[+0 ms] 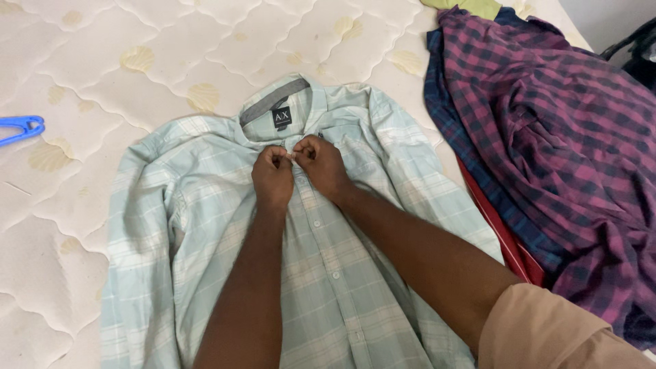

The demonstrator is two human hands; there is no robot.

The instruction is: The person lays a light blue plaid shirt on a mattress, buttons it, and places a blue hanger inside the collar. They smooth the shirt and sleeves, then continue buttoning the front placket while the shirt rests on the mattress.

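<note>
My left hand [272, 179] and right hand [321, 164] sit side by side, fingertips nearly meeting, both pinched shut on the front edges of the shirt [205, 225] just below its collar [275, 100]. Fingers curl in tight; I can't tell whether a button sits between them, too small. The shirt is pale blue-green with a white check, lying flat, front up, directly under both hands, collar beyond my fingertips, buttons [316, 223] running back toward me between my forearms. It lies on a quilted cream mattress [102, 61] with yellow shell prints. Well off past my right hand, a heap of clothes: purple plaid shirt [547, 137] on top, dark blue plaid and something red under it. Far off beyond my left hand, a blue hanger [20, 128] at the frame edge.
</note>
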